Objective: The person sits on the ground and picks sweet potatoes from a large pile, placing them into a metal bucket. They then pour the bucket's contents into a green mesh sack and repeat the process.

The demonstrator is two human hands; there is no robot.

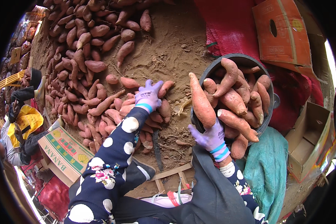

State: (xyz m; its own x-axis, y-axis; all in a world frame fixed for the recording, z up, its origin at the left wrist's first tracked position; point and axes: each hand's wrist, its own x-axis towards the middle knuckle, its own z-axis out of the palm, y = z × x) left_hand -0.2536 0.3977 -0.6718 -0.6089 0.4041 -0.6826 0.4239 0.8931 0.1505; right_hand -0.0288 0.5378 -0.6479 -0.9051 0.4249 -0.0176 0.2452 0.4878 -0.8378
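Observation:
My left hand (148,96), in a lilac glove, is over the near edge of a heap of sweet potatoes (99,67). Its fingers are spread and reach down among the roots, beside a small sweet potato (166,87); the fingertips are partly hidden. In my right hand (211,138), gloved alike, is the lower end of a long sweet potato (201,102), its tip pointing away from me. That hand is at the near left rim of a dark round bucket (268,117), which is heaped with sweet potatoes (233,100).
A dark flat blade-like strip (157,151) lies on the soil by my foot. Right of the bucket are a green mesh sack (268,170), an orange carton (282,36) and an open cardboard box (305,142). At left are a banana carton (65,154) and another person (19,134).

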